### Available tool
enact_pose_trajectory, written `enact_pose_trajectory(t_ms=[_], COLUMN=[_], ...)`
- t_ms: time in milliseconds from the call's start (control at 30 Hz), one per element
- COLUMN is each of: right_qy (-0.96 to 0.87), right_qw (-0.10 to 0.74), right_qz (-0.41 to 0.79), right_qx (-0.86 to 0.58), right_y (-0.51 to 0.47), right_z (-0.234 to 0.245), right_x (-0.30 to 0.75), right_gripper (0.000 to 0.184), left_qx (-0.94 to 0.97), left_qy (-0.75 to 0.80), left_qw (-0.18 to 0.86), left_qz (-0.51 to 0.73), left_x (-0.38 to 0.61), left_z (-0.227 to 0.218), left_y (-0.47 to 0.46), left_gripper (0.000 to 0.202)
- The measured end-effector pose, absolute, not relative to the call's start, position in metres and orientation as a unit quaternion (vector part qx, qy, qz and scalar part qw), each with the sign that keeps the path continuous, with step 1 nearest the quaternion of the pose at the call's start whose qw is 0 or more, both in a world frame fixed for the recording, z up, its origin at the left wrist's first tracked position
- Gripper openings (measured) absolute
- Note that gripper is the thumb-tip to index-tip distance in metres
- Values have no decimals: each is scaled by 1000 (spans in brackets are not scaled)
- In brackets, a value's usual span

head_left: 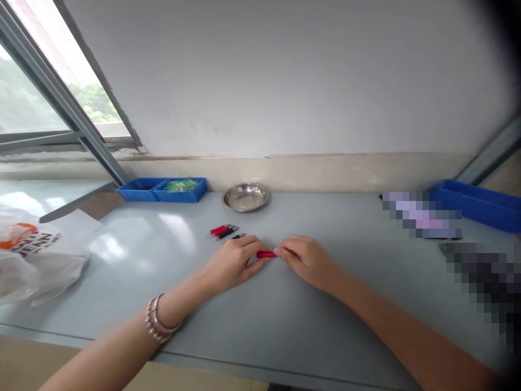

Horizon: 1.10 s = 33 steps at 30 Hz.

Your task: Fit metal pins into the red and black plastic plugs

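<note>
A small red pen-like piece (266, 254) lies between my two hands, low over the grey table (285, 304). My left hand (234, 262) pinches its left end with curled fingers. My right hand (306, 259) pinches its right end, fingers pressed together. Just behind my left hand lies a small cluster of red and black pens (224, 231) on the table.
A steel bowl (246, 196) stands at the back centre. Two blue bins (163, 189) sit back left, one holding green material. Another blue tray (480, 203) is at the right. A white plastic bag (35, 255) lies at the left edge.
</note>
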State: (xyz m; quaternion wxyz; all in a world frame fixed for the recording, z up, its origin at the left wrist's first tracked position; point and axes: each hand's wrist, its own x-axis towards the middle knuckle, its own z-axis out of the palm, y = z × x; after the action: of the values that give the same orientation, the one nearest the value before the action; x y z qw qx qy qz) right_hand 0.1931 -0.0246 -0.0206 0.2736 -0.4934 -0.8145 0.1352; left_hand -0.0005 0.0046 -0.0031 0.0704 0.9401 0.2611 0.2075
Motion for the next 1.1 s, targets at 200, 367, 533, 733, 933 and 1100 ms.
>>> enact_pose_trajectory(t_ms=[200,367,533,733,933,1100], right_qy=[-820,-787,-788,-791,-788,-791], right_qw=[268,265,263,264,257,243], right_qz=[134,162,165,156,148,138], right_qx=[-487,-533,-531,-529,-540,-544], right_y=[-25,-24,-23,-25,-26,-26], right_z=[-20,-21,-23,-21,-18,-15], right_x=[193,194,195,194,192,192], right_gripper=[26,17,14,15,15,14], left_qx=[938,895,797,778,823,874], left_qy=[268,385,579,624,558,484], left_qw=[64,11,-64,-3,-9,15], left_qz=[209,224,158,77,105,48], left_x=[0,-15,-48,-64,-57,-41], left_z=[-3,3,5,-5,2,9], left_y=[4,27,71,88,79,57], left_gripper=[19,19,19,20,25,23])
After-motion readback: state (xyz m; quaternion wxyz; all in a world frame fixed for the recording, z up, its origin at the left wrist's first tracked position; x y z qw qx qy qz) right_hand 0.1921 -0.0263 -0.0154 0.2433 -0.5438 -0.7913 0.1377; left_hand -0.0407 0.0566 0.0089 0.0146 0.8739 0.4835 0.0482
